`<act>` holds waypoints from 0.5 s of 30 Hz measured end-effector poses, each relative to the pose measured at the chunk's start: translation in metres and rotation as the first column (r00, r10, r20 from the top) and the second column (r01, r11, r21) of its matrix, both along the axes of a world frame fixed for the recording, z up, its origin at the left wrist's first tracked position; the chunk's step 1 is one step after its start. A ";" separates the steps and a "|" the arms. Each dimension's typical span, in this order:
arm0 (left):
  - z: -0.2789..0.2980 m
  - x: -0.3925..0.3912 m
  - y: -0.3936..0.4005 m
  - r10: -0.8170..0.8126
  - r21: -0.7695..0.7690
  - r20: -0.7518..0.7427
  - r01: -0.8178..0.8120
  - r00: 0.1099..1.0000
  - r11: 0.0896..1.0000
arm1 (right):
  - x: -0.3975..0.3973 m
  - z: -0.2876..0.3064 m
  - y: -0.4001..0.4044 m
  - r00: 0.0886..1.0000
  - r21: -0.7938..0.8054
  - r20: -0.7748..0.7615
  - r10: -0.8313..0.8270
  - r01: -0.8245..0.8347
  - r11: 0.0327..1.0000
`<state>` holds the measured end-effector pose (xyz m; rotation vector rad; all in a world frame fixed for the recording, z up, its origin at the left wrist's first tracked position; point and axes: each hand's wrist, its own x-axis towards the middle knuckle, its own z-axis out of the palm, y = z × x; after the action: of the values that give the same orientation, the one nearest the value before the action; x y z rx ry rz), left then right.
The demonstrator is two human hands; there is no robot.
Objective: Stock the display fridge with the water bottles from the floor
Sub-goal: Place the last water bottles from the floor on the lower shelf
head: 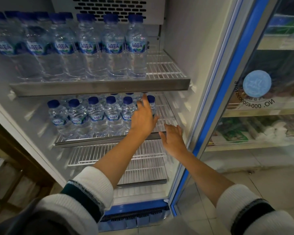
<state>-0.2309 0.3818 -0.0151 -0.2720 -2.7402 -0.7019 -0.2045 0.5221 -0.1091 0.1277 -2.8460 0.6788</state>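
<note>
Open display fridge with white inner walls and a vent grille at the top back. Top shelf packed from the left with tall water bottles, blue caps, blue AQUA labels; bare white wire at its right end. Second shelf carrying a row of smaller water bottles, more caps visible behind them under the upper shelf's metal edge, bare wire again on the right. Left hand reaching in over that shelf's front rail, fingers extended and slightly apart, resting against the rightmost bottle of the row and partly hiding it; not curled round it as far as can be seen. Right hand hovering just beside the shelf's right front corner, fingers straight and spread, holding nothing. Both forearms bare, white knit sleeve cuffs with a dark band pushed up near the elbows. Lower wire shelves below the hands, then a blue base grille. Glass door swung open on the right, blue-trimmed frame, round pale blue sticker with reversed printing round it; stocked store shelves dimly visible through the glass. Pale tiled floor at lower right. Wooden shelving to the left of the fridge.
</note>
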 end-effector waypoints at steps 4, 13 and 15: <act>0.000 0.001 0.002 -0.037 0.022 0.056 0.036 0.998 0.999 | -0.001 -0.002 0.000 1.000 0.007 -0.024 0.006 -0.006 1.000; -0.036 0.024 -0.002 -0.155 0.189 -0.082 0.168 0.985 0.968 | -0.001 -0.004 0.000 1.000 -0.028 -0.026 0.005 -0.005 1.000; -0.046 0.027 -0.004 -0.178 0.164 -0.143 0.201 0.974 0.966 | 0.000 -0.005 0.000 0.999 -0.043 -0.032 0.005 -0.006 0.999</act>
<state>-0.2038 0.3778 -0.0613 -0.5252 -2.5331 -0.9387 -0.2045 0.5224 -0.1139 0.1384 -2.7998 0.7320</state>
